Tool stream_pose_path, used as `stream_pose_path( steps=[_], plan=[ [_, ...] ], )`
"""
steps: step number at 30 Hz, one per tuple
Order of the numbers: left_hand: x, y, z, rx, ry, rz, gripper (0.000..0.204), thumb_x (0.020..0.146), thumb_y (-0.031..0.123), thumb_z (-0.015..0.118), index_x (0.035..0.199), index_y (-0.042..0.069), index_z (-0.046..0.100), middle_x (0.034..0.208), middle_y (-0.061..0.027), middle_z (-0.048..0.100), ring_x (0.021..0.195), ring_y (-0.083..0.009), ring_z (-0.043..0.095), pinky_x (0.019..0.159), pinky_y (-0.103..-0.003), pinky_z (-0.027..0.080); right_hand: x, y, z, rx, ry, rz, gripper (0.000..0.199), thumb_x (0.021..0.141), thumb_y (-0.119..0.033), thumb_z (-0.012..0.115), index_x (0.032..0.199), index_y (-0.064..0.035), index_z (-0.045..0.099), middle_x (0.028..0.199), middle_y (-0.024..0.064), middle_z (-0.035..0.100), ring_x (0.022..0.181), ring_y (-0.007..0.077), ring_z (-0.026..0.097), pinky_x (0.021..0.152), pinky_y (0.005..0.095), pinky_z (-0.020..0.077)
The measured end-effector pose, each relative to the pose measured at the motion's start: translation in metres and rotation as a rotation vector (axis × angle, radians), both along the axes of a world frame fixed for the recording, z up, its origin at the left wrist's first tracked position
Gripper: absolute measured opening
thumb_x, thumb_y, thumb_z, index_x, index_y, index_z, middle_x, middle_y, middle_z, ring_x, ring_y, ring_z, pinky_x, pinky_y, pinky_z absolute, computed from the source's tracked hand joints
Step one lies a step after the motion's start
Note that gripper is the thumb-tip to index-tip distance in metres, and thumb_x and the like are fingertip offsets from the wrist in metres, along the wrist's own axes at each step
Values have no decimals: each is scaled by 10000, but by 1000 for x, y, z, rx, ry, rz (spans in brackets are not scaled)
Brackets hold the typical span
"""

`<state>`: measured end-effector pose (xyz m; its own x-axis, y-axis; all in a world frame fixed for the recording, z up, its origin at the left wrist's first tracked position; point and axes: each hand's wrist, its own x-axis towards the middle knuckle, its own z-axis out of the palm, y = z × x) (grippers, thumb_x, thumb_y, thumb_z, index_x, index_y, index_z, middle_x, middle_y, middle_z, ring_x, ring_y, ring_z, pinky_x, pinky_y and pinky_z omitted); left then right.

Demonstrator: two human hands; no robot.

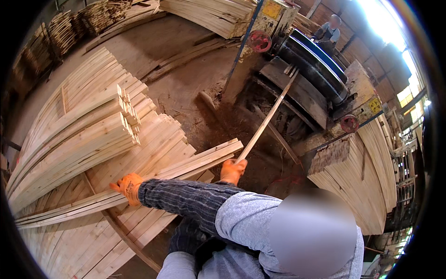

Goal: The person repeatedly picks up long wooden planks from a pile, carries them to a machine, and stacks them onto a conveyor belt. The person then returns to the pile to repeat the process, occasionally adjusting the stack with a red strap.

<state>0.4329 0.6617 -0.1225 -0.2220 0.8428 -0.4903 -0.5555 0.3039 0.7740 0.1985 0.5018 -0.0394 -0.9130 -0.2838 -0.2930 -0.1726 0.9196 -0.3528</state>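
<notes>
Both my hands wear orange gloves. My left hand (128,187) reaches out over the lumber stack, its fingers curled onto long wooden strips (186,167) lying across the stack. Close by, beyond my left forearm, my right hand (233,171) is closed round the near end of one narrow wooden strip (263,125). That strip slants away up to the metal bed (304,95) of a large machine. Short strip ends (289,70) show beside its far end. My striped left sleeve hides most of my right forearm.
Bundled boards (79,149) are piled on the wide lumber stack (153,158) at left. Another board pile (355,181) stands at right, near the machine's red handwheel (349,123). Loose timbers (186,60) lie on the dusty floor. A co-worker (329,33) stands behind the machine.
</notes>
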Motion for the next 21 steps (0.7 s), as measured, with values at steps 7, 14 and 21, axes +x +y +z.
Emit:
stream_pose_path(
  steps=[7,14,21],
  plan=[
    [1,-9,10,-2,-287,-40,679,980,436,748,1482,51,500,1280,-93,655,1186,-196,653,883,-315,589,-1,14,-8,-144,33,-40,939,759,-232,785,1592,-106,370,1314,195,662,1175,378,672,930,480,571],
    [-81,-243,21,22,32,192,511,1012,253,729,1420,9,542,1234,-100,663,1101,-180,675,949,-314,557,1,5,-2,-56,60,-55,946,811,-395,793,1603,-153,337,1355,228,653,1211,391,661,998,455,562],
    [-87,-438,78,-262,399,782,397,953,96,716,1318,-33,630,1139,-147,740,1008,-167,702,923,-301,559,-21,-52,1,59,188,-106,879,784,-429,798,1514,-113,421,1352,149,661,1267,338,630,1040,479,511]
  ],
)
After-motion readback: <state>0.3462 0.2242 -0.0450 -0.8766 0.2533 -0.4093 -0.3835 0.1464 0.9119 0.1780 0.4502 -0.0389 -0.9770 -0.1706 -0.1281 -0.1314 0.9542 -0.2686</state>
